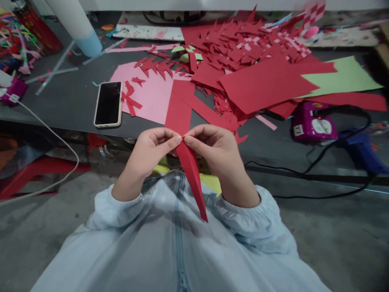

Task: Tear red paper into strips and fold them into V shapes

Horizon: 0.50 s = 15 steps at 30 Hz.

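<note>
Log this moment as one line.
left hand: pinching creased red paper | right hand: pinching same paper | phone: dark screen, on table beside pink sheet

"Can any writing be read?"
"None can be made out. Yellow markings are borne by the dark red cylinder (38, 27) at upper left, too blurred to be deciphered."
"And on the purple box (310, 111) at right?"
"A pale oval label (322, 127) is seen; its marks cannot be read."
</note>
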### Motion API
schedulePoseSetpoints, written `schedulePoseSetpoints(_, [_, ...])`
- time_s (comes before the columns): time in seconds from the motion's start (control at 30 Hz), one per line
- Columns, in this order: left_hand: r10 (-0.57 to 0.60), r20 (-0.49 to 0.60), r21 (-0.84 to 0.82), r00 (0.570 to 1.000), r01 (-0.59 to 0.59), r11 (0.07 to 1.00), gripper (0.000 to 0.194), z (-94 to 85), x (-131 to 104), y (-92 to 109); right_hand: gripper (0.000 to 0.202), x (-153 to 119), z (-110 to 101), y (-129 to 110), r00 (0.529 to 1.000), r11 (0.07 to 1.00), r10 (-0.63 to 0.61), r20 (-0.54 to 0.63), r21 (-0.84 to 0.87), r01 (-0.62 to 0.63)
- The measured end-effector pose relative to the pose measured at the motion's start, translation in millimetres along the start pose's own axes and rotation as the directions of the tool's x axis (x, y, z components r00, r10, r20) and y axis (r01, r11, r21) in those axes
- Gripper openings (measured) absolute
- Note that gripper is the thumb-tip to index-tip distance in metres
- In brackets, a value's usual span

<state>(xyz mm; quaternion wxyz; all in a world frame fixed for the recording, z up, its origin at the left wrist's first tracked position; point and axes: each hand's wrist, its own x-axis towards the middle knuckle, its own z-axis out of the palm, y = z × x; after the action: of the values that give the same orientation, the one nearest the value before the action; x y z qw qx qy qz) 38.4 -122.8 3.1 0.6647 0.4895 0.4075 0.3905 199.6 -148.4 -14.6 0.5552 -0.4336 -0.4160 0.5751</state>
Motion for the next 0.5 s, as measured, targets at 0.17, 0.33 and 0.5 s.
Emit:
schedulePoseSetpoints(0.17, [0.010,-0.016,-0.091,1.000,-0.012,0.996,0.027,4.4,-0.3,-3.1,0.023,0.6,2.9,1.5,1.000,0.996,0.007,-0.017,0.084,-0.005])
schedulePoseSetpoints(0.33, [-0.009,-0.031,-0.170,0.999,0.004,0.985,0.029,8.0,-0.4,-2.8,0.021,0.7,5.4,5.2,0.998,0.996,-0.022,-0.058,0.082,0.027])
schedulePoseSetpoints(0.5, [-0.012,-0.039,-0.107,0.999,0.007,0.994,0.029,3.1,1.5,-4.3,0.022,2.9,6.3,6.7,0.991,0.998,-0.066,-0.116,0.004,0.067])
